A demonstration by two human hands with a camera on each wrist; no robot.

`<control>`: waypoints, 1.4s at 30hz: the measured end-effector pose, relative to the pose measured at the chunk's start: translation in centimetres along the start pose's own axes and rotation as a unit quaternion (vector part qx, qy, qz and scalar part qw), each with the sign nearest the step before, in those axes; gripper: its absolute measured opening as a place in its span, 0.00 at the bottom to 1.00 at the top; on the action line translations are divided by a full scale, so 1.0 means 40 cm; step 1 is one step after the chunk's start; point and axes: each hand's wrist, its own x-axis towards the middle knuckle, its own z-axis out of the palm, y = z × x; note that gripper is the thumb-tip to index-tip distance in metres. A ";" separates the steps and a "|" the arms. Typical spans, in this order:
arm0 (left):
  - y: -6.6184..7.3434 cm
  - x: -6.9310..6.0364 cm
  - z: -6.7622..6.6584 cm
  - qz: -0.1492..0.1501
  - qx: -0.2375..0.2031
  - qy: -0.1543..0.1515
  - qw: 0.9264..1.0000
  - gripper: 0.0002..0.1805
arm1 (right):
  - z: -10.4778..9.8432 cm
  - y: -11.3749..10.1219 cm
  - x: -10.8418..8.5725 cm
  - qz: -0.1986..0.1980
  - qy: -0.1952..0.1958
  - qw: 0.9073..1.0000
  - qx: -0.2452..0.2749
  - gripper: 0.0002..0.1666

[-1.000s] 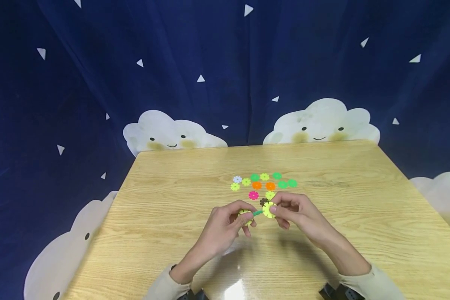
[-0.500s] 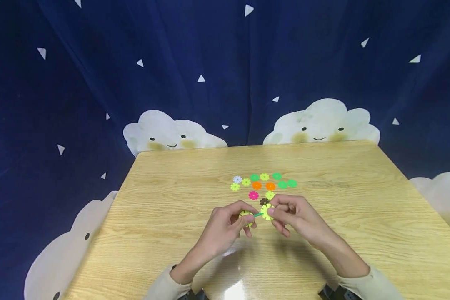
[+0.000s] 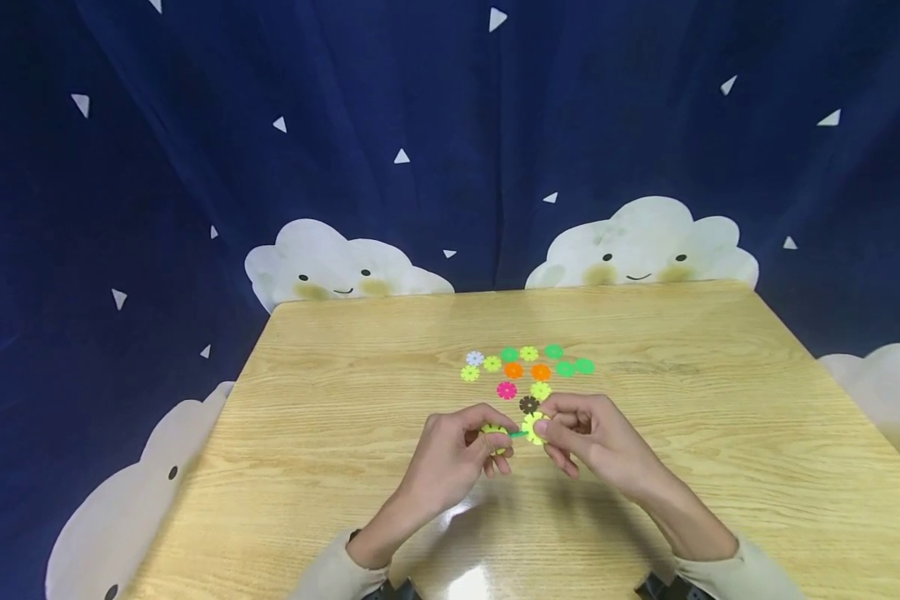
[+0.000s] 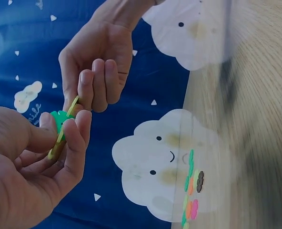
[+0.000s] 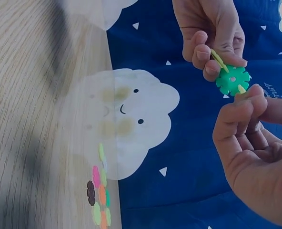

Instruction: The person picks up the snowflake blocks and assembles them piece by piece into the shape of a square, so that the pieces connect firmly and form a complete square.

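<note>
A dark blue fabric curtain printed with small white triangles (image 3: 375,83) hangs behind a pale wood-grain table (image 3: 330,367), with smiling white clouds (image 3: 648,242) along its far edge. Over the table, the person's left hand (image 3: 450,454) and right hand (image 3: 600,446) each pinch part of one small chain. Just beyond lie loose notched flat discs: four green (image 3: 566,369), four yellow-green (image 3: 470,373), two orange (image 3: 541,372), one pink (image 3: 507,390), one whitish (image 3: 475,358) and, nearest the right fingertips, one dark brown (image 3: 528,405). The chain is a plastic-looking green notched disc with a central hole (image 5: 234,82) between two yellow notched discs, one in the left fingers (image 5: 219,60), one in the right (image 3: 531,427). Both meet the green rim crosswise; fingers partly cover them, so how deeply they are slotted cannot be told.
</note>
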 end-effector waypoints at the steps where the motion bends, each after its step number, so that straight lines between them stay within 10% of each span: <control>1: 0.001 0.001 0.001 0.001 0.001 0.003 1.000 0.05 | 0.001 -0.001 0.000 -0.002 0.002 1.000 -0.002 0.12; 18: 0.013 0.009 0.011 -0.005 0.007 0.026 1.000 0.05 | 0.011 -0.013 0.004 -0.004 0.028 0.999 -0.015 0.10; 42: -0.002 0.005 -0.009 0.007 0.106 -0.053 0.993 0.17 | 0.021 0.008 0.001 0.019 -0.044 0.998 0.029 0.12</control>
